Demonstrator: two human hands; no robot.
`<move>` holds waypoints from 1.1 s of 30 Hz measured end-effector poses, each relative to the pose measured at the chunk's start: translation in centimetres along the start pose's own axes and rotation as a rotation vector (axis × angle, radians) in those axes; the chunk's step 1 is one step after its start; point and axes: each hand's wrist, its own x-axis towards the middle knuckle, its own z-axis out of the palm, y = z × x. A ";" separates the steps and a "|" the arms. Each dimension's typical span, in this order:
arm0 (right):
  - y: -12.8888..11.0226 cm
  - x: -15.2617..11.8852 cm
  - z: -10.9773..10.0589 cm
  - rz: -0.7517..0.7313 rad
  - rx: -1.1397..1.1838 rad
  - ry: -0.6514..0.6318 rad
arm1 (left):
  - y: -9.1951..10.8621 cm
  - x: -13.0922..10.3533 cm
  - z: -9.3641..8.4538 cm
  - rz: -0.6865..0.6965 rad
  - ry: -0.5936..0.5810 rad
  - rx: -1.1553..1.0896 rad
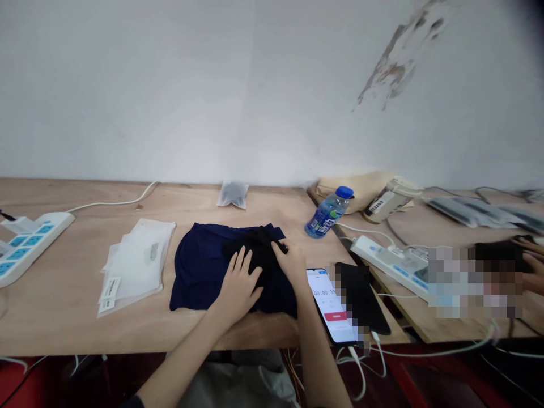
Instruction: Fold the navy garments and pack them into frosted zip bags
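A crumpled black cloth [259,241] lies on top of a dark navy cloth [198,266] spread on the wooden table. My left hand [240,283] rests flat on the black cloth's near left part, fingers stretched and apart. At its right edge, my right hand [291,260] pinches the black cloth between thumb and curled fingers. Left of the navy cloth lie several overlapping frosted plastic bags [138,260] with white labels. Behind it, near the wall, is one small frosted bag [233,194] with something dark inside.
Right of the cloths are a lit phone [329,306], a black phone-like slab [361,294], a blue-capped bottle [327,215] and a coffee cup [389,199]. Power strips lie left [38,243] and right [393,266], with cables about. Another person's hand [533,266] shows at far right.
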 end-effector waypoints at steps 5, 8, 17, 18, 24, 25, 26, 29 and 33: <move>0.1 -0.4 -0.6 0.049 0.011 0.001 | -2.5 0.2 -1.9 -0.131 0.031 -0.003; 0.3 -0.8 -1.2 0.071 0.027 0.004 | -4.7 -2.0 -4.3 -0.330 0.200 0.001; 1.0 -2.4 -2.6 0.087 0.093 -0.082 | -9.2 -10.6 -8.7 -0.653 0.314 0.084; 1.2 -2.3 -2.3 0.075 0.106 -0.083 | -9.2 -10.4 -8.6 -0.635 0.304 0.043; 1.9 0.1 -0.5 0.039 0.204 -0.090 | -10.3 -4.7 -7.5 -0.411 0.115 -0.160; 1.9 0.5 -0.4 0.037 0.211 -0.124 | -10.8 -3.6 -7.4 -0.402 0.061 -0.176; 1.7 0.9 -0.5 0.031 0.214 -0.163 | -11.2 -2.6 -7.5 -0.403 -0.005 -0.193; 1.1 0.7 -1.5 -0.007 0.280 -0.240 | -12.0 -0.8 -8.1 -0.399 -0.179 -0.232; 0.4 -1.5 -4.5 0.010 0.559 -0.288 | -11.3 -1.2 -9.9 -0.294 -0.164 -0.244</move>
